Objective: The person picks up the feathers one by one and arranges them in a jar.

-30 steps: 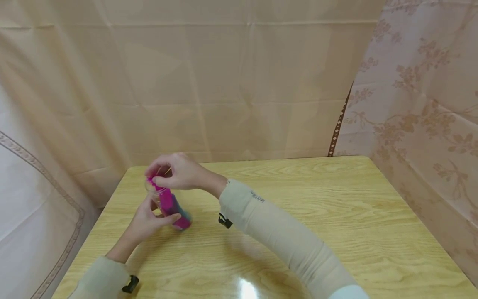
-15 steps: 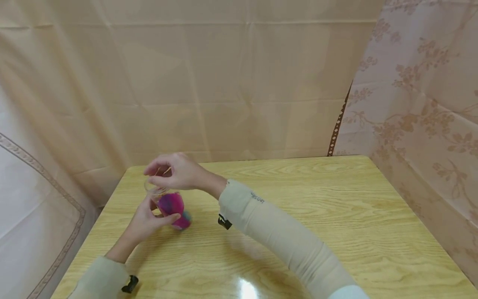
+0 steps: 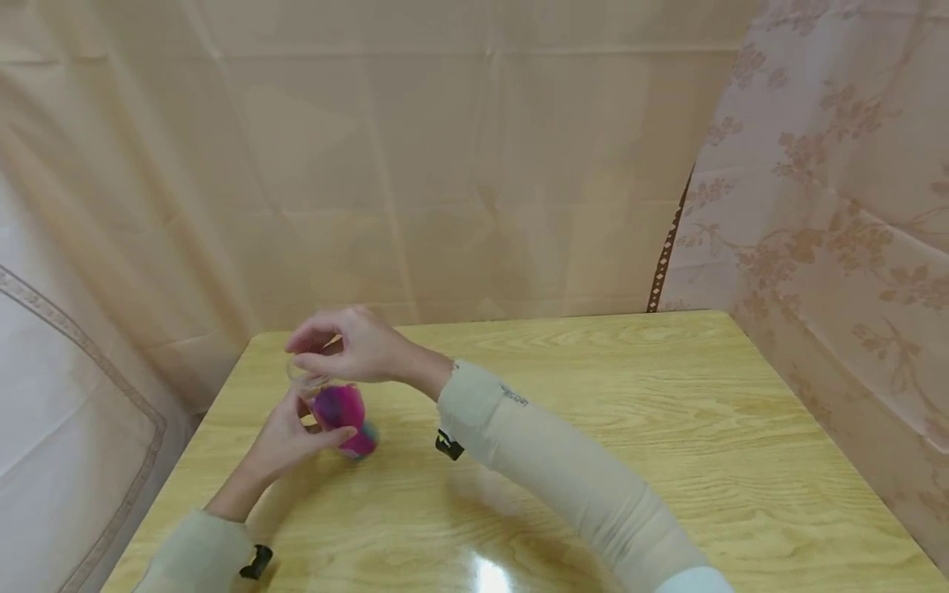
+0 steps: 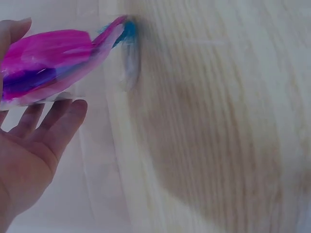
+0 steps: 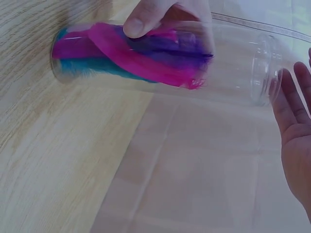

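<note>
My left hand (image 3: 274,441) grips a clear jar around its side, thumb across the front. Inside the jar (image 5: 233,60) lie pink, purple and teal feathers (image 5: 160,65), bunched toward the base and the middle. The jar's upper part holds no feathers in the right wrist view. It leans, with its base by the tabletop and its mouth toward the upper left in the head view. My right hand (image 3: 352,350) hovers at that open mouth, fingers loosely bent right at the rim (image 5: 267,70), with nothing visible between them.
A wooden table (image 3: 652,436) extends well to the right of both hands. Behind it hangs a beige curtain (image 3: 474,165), with a flowered cloth (image 3: 838,206) on the right and a white cloth (image 3: 59,395) on the left.
A bright pink feather that reached up to the right fingers at the mouth has dropped down inside the jar. Both hands stay nearly in place.
</note>
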`<state>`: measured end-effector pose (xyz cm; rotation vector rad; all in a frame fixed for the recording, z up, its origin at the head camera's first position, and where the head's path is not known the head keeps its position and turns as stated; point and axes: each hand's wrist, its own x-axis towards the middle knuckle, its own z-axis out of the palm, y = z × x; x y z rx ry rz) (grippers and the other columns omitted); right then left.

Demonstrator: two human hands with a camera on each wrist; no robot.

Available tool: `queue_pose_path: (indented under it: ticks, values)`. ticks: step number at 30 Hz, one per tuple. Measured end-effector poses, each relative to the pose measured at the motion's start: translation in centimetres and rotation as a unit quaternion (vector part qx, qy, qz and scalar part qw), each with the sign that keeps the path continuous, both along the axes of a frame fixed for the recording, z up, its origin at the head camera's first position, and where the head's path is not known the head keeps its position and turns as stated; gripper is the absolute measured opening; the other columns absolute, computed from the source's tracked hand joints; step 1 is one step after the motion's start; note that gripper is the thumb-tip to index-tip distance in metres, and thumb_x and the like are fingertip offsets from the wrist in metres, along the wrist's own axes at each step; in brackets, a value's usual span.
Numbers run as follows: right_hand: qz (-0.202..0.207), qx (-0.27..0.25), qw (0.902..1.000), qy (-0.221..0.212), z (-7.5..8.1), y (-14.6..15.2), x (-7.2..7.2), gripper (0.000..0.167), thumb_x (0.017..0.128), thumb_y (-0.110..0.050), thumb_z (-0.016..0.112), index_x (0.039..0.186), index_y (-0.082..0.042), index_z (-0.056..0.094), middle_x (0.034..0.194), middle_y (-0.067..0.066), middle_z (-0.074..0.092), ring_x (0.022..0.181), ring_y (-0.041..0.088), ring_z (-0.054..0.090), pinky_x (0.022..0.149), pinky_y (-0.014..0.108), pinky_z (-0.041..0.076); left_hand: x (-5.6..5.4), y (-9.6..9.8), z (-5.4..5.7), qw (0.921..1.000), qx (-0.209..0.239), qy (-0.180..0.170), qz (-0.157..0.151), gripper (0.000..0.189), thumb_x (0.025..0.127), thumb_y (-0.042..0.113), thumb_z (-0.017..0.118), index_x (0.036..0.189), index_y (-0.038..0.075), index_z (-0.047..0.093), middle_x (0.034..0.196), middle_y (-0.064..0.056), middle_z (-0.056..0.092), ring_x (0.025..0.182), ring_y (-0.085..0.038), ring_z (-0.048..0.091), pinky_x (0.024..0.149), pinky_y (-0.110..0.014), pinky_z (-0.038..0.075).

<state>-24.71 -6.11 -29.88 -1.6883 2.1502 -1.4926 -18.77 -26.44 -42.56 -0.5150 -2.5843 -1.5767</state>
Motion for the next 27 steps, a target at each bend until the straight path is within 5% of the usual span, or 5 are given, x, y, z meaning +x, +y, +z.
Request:
queue_pose_path:
  ticks: [7,15,18,22,27]
  values:
    - [-0.013,0.008,0.9991,0.039,0.8,2.9,-0.1,0.025,0.096,-0.007,0.070,0.119,0.002,0.068,0.120,0.011,0.070,0.117,0.008,0.061,0.104,0.018,0.042,0.0,-0.4,0.8,1.0000,-0.009,0.004,0.001,0.107,0.079,0.014,0.090,0.159,0.031,0.022,0.141,-0.017,0.054,0.122,-0.036,0.057,0.096,-0.055,0.052]
    - [-0.156,0.059,0.9706,0.174,1.6,10.5,-0.5,0.029,0.098,-0.021,0.070,0.123,-0.005,0.070,0.124,0.007,0.070,0.119,0.018,0.062,0.106,0.025,0.042,1.1,-0.6,4.7,0.9921,-0.061,0.101,0.043,0.114,0.078,0.009,0.090,0.163,0.027,0.016,0.162,-0.016,0.028,0.143,-0.047,0.033,0.108,-0.060,0.035]
    - [-0.197,0.089,0.9612,0.171,1.6,13.6,-0.3,0.036,0.100,-0.026,0.068,0.129,-0.006,0.067,0.131,0.009,0.066,0.125,0.021,0.059,0.109,0.032,0.042,1.3,0.3,6.9,0.9735,-0.089,0.203,0.056,0.101,0.079,0.009,0.088,0.161,0.021,0.030,0.162,-0.013,0.031,0.147,-0.042,0.028,0.112,-0.060,0.031]
    - [-0.257,0.142,0.9434,0.154,1.5,17.3,0.1,0.046,0.102,-0.037,0.063,0.139,-0.009,0.061,0.144,0.008,0.057,0.135,0.023,0.050,0.113,0.040,0.039,1.4,2.4,9.8,0.9244,-0.154,0.341,0.074,0.069,0.093,0.029,0.076,0.153,0.012,0.046,0.159,-0.017,0.036,0.149,-0.040,0.023,0.110,-0.066,0.031]
    - [-0.321,0.196,0.9131,0.157,1.1,21.0,0.8,0.055,0.103,-0.044,0.059,0.146,-0.010,0.054,0.154,0.010,0.046,0.145,0.029,0.037,0.118,0.047,0.029,1.7,6.6,12.2,0.8930,-0.263,0.356,0.081,0.066,0.104,0.050,0.051,0.156,0.010,0.040,0.163,-0.019,0.023,0.153,-0.036,0.006,0.121,-0.056,0.013]
